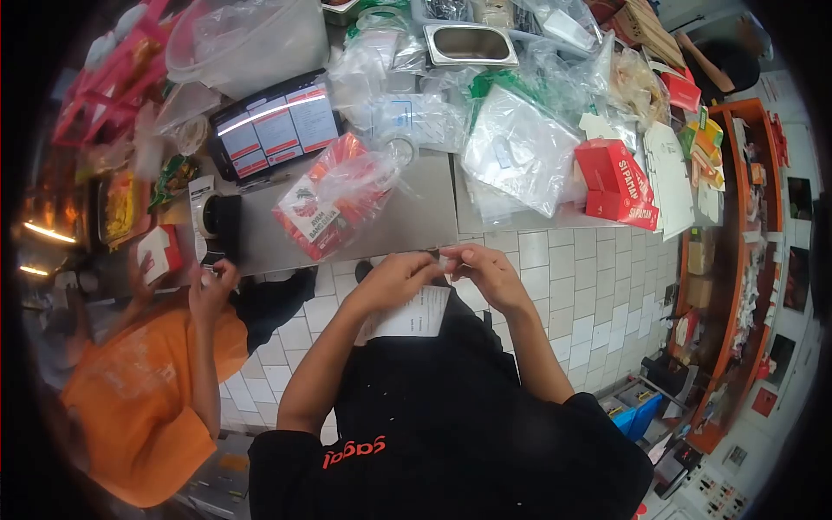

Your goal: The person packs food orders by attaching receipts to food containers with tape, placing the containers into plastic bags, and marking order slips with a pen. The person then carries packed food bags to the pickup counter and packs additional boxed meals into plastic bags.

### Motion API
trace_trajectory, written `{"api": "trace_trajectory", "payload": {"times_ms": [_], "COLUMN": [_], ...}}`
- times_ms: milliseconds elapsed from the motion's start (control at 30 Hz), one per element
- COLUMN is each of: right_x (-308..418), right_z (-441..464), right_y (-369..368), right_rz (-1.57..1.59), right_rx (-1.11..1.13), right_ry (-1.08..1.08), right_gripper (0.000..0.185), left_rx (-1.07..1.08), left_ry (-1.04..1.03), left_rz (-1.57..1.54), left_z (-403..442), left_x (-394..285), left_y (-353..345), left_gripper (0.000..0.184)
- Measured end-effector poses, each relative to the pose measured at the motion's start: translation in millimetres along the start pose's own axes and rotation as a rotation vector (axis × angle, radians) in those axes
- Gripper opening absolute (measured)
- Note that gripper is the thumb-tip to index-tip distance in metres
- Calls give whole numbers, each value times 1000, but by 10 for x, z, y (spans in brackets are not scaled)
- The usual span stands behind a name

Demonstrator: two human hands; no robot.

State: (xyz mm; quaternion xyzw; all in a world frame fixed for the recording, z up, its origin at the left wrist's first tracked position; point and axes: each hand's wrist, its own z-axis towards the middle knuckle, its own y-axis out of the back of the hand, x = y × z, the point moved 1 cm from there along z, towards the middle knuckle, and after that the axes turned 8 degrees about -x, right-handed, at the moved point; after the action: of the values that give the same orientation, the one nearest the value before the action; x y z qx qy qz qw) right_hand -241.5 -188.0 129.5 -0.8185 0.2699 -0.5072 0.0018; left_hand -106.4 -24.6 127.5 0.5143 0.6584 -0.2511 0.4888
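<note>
My left hand (401,276) is closed in front of my body, with a printed paper slip (422,315) hanging from beneath its fingers. Close beside it, my right hand (487,272) has thumb and fingertips pinched together. The fingertips of both hands almost meet, and a small pale bit between them is too small to name. Just beyond the hands, at the edge of the metal table (416,212), sits a red and white food box (325,204) inside a clear plastic bag.
A tablet (282,130) with a lit screen stands behind the box. A stack of clear plastic bags (520,147) and red cartons (617,184) lie at the right. To my left, a person in an orange shirt (156,390) handles a small box (160,253). Orange shelves (737,260) stand far right.
</note>
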Motion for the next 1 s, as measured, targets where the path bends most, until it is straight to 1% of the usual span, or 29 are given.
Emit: {"api": "trace_trajectory", "payload": {"times_ms": [33,100,133,233,300,400,500,533,600,633,700,733,800,833,933,967,1000], "right_x": [31,157,200,233,233,259,349,385,456,479,448,489,625,705,698,691,649], "right_z": [23,29,27,52,78,132,186,206,215,236,334,383,357,333,297,346,398], "right_y": [80,200,251,369,395,506,647,693,754,788,1209,1298,1169,1043,486,480,477], "right_rz": [-104,-279,-367,-292,-191,-134,-168,-184,-206,-219,-351,-417,-386,-365,-568,-576,-584], "right_rx": [17,95,135,260,274,288,311,322,234,193,-21,-128,-31,12,120,94,74], "right_ry": [-7,50,79,125,83,35,28,30,-95,-156,-108,-80,-35,-10,332,349,360], "right_gripper": [35,36,37,41,42,41,39,39,39,40,40,40,37,35,24,24,25], "left_rx": [17,55,34,-52,-129,-197,-214,-232,-268,-345,-499,-506,-521,-510,-488,-446,-434], "left_ry": [15,49,85,191,269,247,143,140,147,117,59,103,203,75,-42,-24,-37], "left_rz": [-39,-121,-195,-425,-588,-766,-649,-626,-586,-542,-450,-414,-348,-236,119,198,169], "left_z": [25,45,68,150,218,322,415,437,431,436,431,419,337,382,462,443,434], "left_x": [4,5,-18,-148,-268,-253,-205,-229,-286,-241,-96,-124,-201,-261,-584,-651,-688], "left_y": [-3,-11,-50,-186,-320,-476,-560,-566,-592,-584,-508,-422,-291,-369,-470,-440,-428], "left_gripper": [37,29,28,25,22,19,24,21,15,15,15,15,15,14,17,27,24]}}
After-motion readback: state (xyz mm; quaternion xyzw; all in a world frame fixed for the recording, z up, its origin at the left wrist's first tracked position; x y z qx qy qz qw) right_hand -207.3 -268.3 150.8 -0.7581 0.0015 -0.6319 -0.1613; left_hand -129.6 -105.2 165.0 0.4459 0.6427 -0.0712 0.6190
